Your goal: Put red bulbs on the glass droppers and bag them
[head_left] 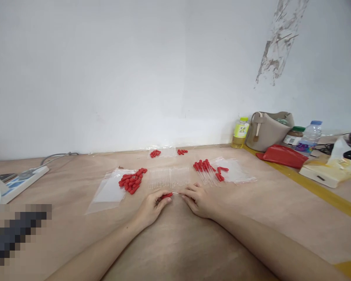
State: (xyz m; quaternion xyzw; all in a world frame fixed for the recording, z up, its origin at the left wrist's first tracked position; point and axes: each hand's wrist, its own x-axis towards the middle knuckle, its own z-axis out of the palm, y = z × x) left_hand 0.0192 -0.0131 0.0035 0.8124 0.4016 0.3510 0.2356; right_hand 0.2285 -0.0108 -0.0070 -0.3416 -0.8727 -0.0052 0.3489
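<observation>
My left hand is closed around red rubber dropper bulbs; how many is unclear. A thin clear dropper tube runs from a bulb to the fingertips of my right hand, which pinch its other end. Beyond my hands lies a row of bare clear tubes. To its left is a pile of loose red bulbs at the edge of a clear plastic bag. On the right, several droppers with red bulbs fitted lie side by side, close to a few loose bulbs.
Plastic bags lie at left and right. Small groups of bulbs sit by the wall. A power strip is far left. On the right stand a tea bottle, a grey bag, a red pouch and a tissue pack.
</observation>
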